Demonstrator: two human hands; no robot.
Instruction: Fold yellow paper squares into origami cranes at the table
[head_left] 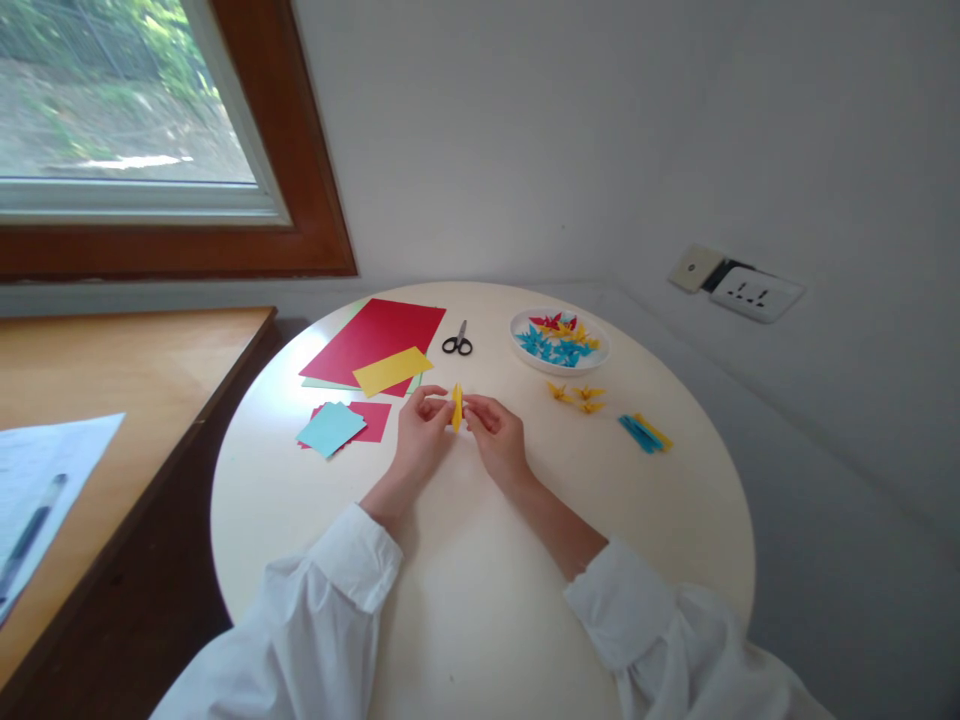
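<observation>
Yellow paper, folded into a slim upright spindle, is the dial's centre: this folded paper stands between both hands above the pale round desk. The left hand pinches one side, and the right hand's grip closes on the other at the fingertips, probably because so thin a piece needs light pressure from both edges.

At three o'clock lie three spiky yellow paper cranes, with flat, narrow blue and yellow strips farther out. At two, the white plate's raised rim likely keeps the small red, yellow and blue cranes from scattering.

Black-handled scissors rest at twelve, perhaps to leave room for the fingers. Toward half past ten, a smooth red sheet carries a yellow rectangle; at nine, light-blue squares overlap red ones, seemingly stacked by colour.
</observation>
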